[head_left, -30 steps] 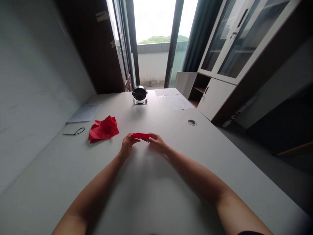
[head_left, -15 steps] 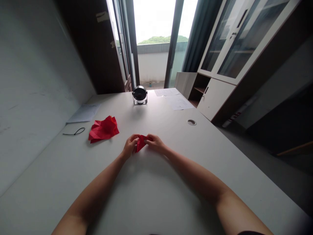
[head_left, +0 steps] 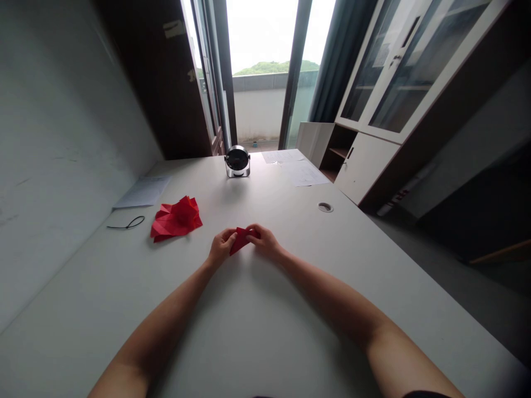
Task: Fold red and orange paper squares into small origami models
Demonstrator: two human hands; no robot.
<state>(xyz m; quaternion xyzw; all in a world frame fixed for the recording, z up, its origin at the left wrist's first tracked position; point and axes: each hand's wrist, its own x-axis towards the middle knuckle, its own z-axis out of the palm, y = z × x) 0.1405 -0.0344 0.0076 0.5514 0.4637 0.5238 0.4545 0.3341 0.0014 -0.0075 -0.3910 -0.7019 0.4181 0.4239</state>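
A small piece of folded red paper (head_left: 240,241) is held between my two hands over the middle of the white table (head_left: 257,320). My left hand (head_left: 220,245) pinches its left side, thumb on the near face. On the right, my right hand (head_left: 263,241) grips the upper right part with thumb and bent fingers. The paper's lower corner points toward me. Its far side and some fingertips are hidden. To the left of my hands lies a heap of creased red paper sheets (head_left: 176,219).
At the table's far end stands a round black device on a metal stand (head_left: 238,161). White papers (head_left: 309,173) lie far right, and more sheets (head_left: 142,192) by the left wall. A black cable tie (head_left: 126,223) and a round cable hole (head_left: 325,207) flank the middle.
The folded red paper has turned slightly in my hands and shows a flatter, wider face. My right fingers have shifted a little along its upper edge.
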